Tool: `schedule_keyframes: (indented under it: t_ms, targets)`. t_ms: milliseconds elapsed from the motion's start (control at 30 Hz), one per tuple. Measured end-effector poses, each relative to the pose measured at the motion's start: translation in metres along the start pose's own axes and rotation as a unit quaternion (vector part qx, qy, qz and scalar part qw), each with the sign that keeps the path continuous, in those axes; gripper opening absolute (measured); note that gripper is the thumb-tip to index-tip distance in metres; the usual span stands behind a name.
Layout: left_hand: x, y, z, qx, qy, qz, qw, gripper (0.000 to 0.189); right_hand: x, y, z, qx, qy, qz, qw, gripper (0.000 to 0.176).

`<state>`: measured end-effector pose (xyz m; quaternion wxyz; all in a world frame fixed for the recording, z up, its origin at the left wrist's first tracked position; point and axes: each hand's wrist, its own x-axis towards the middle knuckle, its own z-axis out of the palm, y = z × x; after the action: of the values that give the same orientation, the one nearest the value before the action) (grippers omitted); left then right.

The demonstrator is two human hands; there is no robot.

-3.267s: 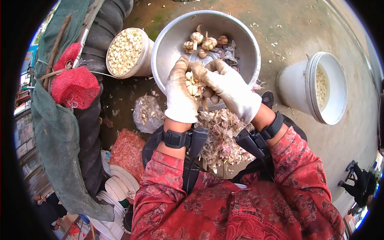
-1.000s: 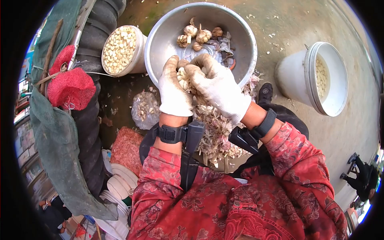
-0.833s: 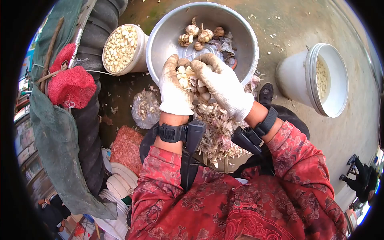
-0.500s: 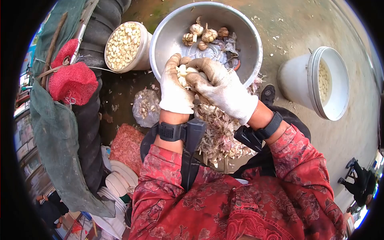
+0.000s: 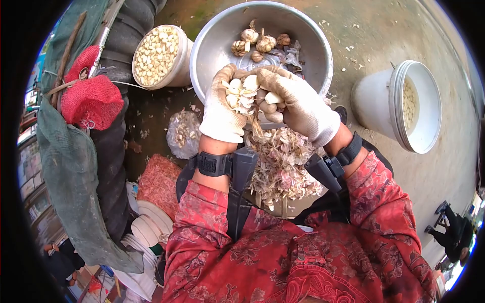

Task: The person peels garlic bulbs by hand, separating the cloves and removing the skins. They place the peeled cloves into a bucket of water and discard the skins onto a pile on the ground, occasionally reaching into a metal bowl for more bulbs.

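Observation:
My left hand [image 5: 221,113], in a white glove with a soiled palm, cups a cluster of garlic cloves [image 5: 242,94], pale and partly covered in skin. Close against it, my right hand [image 5: 305,103], gloved alike, has its fingers curled around white cloves [image 5: 273,98]. Both hands are over the near rim of a metal basin [image 5: 325,48]. Inside the basin lie several whole garlic bulbs [image 5: 265,43] and loose skins. Below the hands, a heap of garlic skins [image 5: 285,169] spreads between the knees.
A bucket of peeled cloves [image 5: 157,55] stands left of the basin; another white bucket [image 5: 374,98], tilted in view, is at right. Clear bag [image 5: 183,134], pink mesh sack [image 5: 159,184] and red netting [image 5: 96,103] are on the left. A person [image 5: 454,227] is far right.
My right hand has shifted slightly right and turned, its fingers moving off the left palm. More of the cloves in both hands now shows.

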<state>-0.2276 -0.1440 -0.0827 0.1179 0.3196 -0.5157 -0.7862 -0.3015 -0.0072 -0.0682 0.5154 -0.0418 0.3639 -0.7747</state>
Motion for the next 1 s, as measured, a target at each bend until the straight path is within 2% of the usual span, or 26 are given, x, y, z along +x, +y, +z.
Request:
schedule_keyframes:
  t_ms: [133,200,267,333,433,467,500,533,567,600,633,767,867,900,933,1000]
  targets:
    - [0.01,0.002,0.0,-0.03,0.003,-0.053,0.998,0.029,-0.001,-0.004,0.002,0.051,0.012,0.02,0.998,0.028]
    - [0.011,0.008,0.006,-0.189,-0.022,-0.167,0.967,0.028,-0.003,-0.006,0.005,0.054,0.024,0.028,0.998,0.027]
    - [0.009,0.01,0.009,-0.18,-0.021,-0.16,0.97,0.029,-0.006,-0.006,0.006,-0.084,0.044,0.013,0.995,0.026]
    - [0.008,0.01,0.009,-0.174,-0.02,-0.151,0.973,0.029,-0.006,-0.009,0.005,-0.087,0.048,0.017,0.995,0.024]
    - [0.001,0.011,0.008,-0.217,-0.058,-0.189,0.956,0.028,-0.007,-0.009,-0.007,0.042,0.015,0.053,0.998,0.024]
    - [-0.005,0.009,0.014,-0.166,-0.029,-0.13,0.977,0.027,-0.007,-0.008,-0.01,0.042,0.016,0.051,0.998,0.024]
    - [-0.009,0.009,0.018,-0.115,-0.001,-0.07,0.991,0.025,-0.007,-0.009,-0.011,0.133,0.014,0.078,0.988,0.024]
    - [-0.008,0.01,0.016,-0.116,-0.005,-0.07,0.991,0.025,-0.008,-0.01,-0.013,0.223,0.011,0.103,0.969,0.024]
    - [-0.005,0.012,0.01,-0.178,-0.061,-0.116,0.975,0.024,-0.006,-0.007,-0.02,0.257,0.002,0.104,0.961,0.022]
    - [-0.005,0.017,0.011,-0.239,-0.118,-0.162,0.95,0.023,-0.006,-0.008,-0.022,0.256,0.004,0.101,0.961,0.022]
    - [-0.012,0.025,0.021,-0.204,-0.047,-0.16,0.965,0.021,-0.006,-0.008,-0.022,0.239,0.027,0.094,0.966,0.021]
    - [-0.005,0.017,0.013,-0.236,-0.014,-0.16,0.958,0.019,-0.012,-0.02,-0.01,0.161,0.084,0.053,0.982,0.019]
    - [-0.012,0.021,0.013,-0.178,-0.081,-0.156,0.968,0.02,-0.015,-0.027,-0.027,0.105,0.064,-0.007,0.992,0.021]
    - [-0.013,0.02,0.019,-0.203,-0.016,-0.162,0.965,0.021,-0.023,-0.036,-0.023,0.036,0.101,-0.038,0.993,0.021]
    - [-0.017,0.022,0.024,-0.207,-0.029,-0.165,0.964,0.021,-0.031,-0.046,-0.019,-0.034,0.14,-0.068,0.987,0.021]
    - [-0.028,0.029,0.033,-0.198,-0.008,-0.158,0.967,0.021,-0.049,-0.058,-0.039,-0.018,0.184,-0.115,0.976,0.026]
